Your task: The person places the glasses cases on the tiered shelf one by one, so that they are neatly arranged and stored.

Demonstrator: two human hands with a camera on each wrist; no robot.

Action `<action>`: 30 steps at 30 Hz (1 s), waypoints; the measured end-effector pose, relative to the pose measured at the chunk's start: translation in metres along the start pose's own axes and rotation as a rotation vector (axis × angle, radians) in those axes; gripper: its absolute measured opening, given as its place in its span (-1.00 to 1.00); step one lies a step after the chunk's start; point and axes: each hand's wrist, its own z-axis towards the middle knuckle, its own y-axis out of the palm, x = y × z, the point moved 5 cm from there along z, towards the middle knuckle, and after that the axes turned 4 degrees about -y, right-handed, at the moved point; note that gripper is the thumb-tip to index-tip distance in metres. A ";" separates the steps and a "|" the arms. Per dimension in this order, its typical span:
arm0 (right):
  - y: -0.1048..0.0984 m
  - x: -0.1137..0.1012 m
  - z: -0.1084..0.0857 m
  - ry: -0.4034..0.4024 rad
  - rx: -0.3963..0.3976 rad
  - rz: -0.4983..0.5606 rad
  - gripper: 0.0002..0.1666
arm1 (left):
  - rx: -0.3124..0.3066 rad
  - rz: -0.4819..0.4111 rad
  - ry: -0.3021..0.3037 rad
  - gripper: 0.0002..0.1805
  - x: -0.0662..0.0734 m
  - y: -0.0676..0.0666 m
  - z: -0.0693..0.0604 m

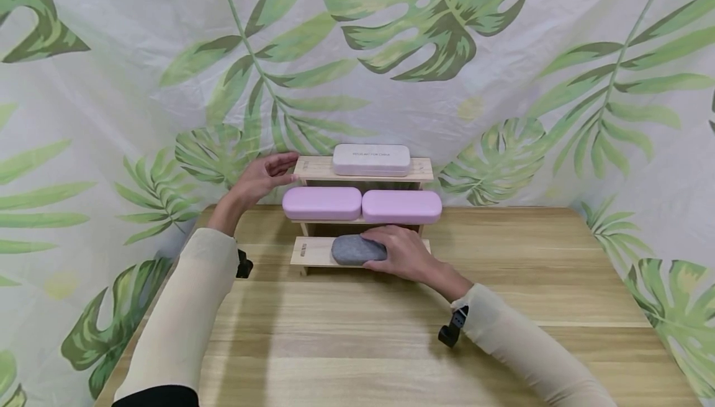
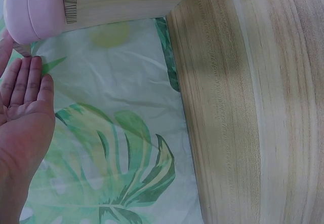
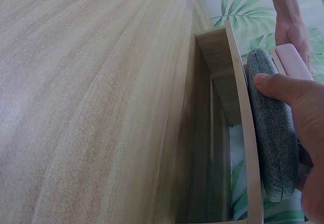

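A three-tier wooden rack [image 1: 318, 245] stands at the back of the table. On its lowest step sits a grey fabric-covered glasses case [image 1: 352, 250], which my right hand [image 1: 408, 253] grips from the right. The right wrist view shows the thumb on one side of the grey case [image 3: 271, 127]; the other fingers are mostly hidden. My left hand [image 1: 261, 176] is beside the left end of the top step, its fingers extended and holding nothing. Whether its fingertips touch the wood, I cannot tell. In the left wrist view the left hand [image 2: 28, 112] shows its palm.
Two lilac glasses cases, a left one [image 1: 321, 203] and a right one [image 1: 401, 206], lie side by side on the middle step. A white case [image 1: 371, 160] with small lettering lies on the top step. Behind the wooden table [image 1: 357, 332] hangs a leaf-patterned cloth [image 1: 413, 109].
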 end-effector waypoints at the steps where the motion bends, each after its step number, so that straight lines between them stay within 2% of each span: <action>1: 0.001 0.000 0.000 0.001 -0.001 -0.001 -0.28 | 0.000 -0.002 -0.001 -0.29 0.000 0.000 0.000; 12: -0.002 -0.002 -0.003 0.007 0.018 0.033 -0.28 | 0.004 0.000 0.012 -0.31 0.004 0.002 -0.004; 21: -0.005 -0.001 -0.007 0.017 0.025 0.011 -0.27 | 0.003 0.002 0.020 -0.31 0.003 0.002 -0.003; 30: -0.017 0.001 -0.018 -0.021 0.054 -0.012 -0.27 | -0.007 -0.005 0.004 -0.29 0.008 0.005 -0.005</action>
